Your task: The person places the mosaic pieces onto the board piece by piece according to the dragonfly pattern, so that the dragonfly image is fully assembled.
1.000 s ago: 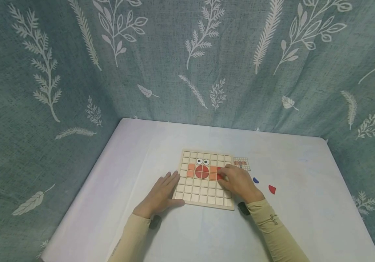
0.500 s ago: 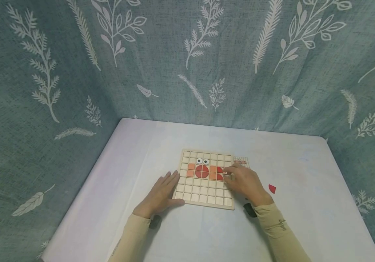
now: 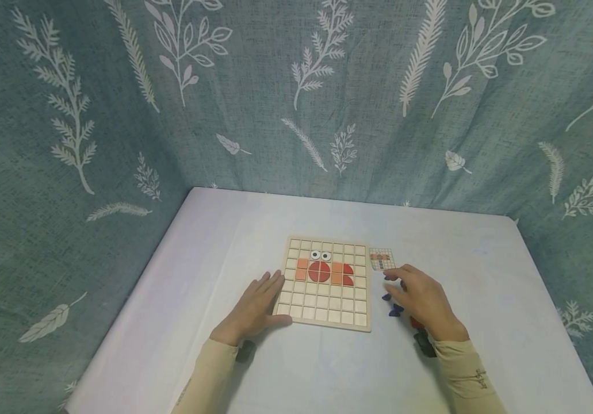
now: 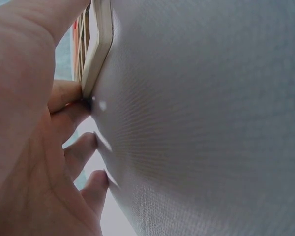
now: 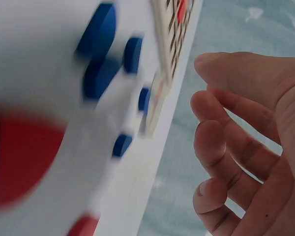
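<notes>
Left hand (image 3: 251,307) lies spread along the left edge of the grid board (image 3: 322,314), thumb at its near corner, gripping nothing, presumably bracing it. Board sits flat on the table (image 3: 508,322), red circle (image 3: 319,271) and orange squares (image 3: 337,268) in its cells. Right hand (image 3: 423,299) hovers to its right, thumb and index moderately apart, nothing between; blue pieces (image 5: 132,55) and red piece (image 5: 27,162) loose nearby, likely for easy reach; printed card (image 3: 382,261) beside board, probably for side-by-side viewing
</notes>
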Motion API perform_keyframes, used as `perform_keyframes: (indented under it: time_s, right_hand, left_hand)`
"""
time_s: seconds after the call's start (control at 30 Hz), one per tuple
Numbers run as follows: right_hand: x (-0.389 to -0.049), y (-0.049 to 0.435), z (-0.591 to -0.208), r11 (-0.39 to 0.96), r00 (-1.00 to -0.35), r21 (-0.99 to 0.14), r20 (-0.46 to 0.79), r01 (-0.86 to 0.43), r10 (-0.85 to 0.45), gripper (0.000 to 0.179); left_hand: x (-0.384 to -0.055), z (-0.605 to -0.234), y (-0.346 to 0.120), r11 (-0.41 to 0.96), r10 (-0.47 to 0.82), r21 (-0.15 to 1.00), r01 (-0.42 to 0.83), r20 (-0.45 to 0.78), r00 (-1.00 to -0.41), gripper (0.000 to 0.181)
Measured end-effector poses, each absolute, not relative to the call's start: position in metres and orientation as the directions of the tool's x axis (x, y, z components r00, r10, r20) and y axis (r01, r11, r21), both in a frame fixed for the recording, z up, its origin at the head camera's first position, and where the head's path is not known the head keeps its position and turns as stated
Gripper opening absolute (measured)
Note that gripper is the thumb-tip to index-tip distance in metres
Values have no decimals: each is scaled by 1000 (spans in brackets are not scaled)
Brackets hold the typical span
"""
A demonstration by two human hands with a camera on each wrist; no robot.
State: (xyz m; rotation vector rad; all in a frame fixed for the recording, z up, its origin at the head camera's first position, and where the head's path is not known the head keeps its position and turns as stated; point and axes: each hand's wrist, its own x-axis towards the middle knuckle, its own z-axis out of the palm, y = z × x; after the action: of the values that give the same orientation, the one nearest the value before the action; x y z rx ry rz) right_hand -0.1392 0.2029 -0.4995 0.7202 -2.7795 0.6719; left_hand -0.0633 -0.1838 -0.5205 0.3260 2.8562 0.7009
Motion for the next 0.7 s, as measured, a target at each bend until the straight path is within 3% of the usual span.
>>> perform_keyframes:
  time_s: [0.17, 0.33, 0.53, 0.7]
  right_hand:
    - [-136, 233, -496, 829, -929, -420, 134, -368, -345, 32]
    - [-133, 261, -493, 839, -940, -455, -9, -299, -340, 39]
    - [-127, 284, -498, 835, -935, -461, -32, -301, -354, 46]
    - [-124, 292, -506, 815, -916, -450, 19, -365, -400, 47]
  left_hand:
    - [-63, -520, -183, 862, 261, 476, 175, -119, -958, 101]
    - [-63, -519, -183, 860, 256, 482, 167, -124, -959, 101]
    - [-62, -518, -182, 866, 246, 474, 160, -125, -961, 102]
    - [-63, -519, -182, 867, 251, 470, 166, -123, -960, 101]
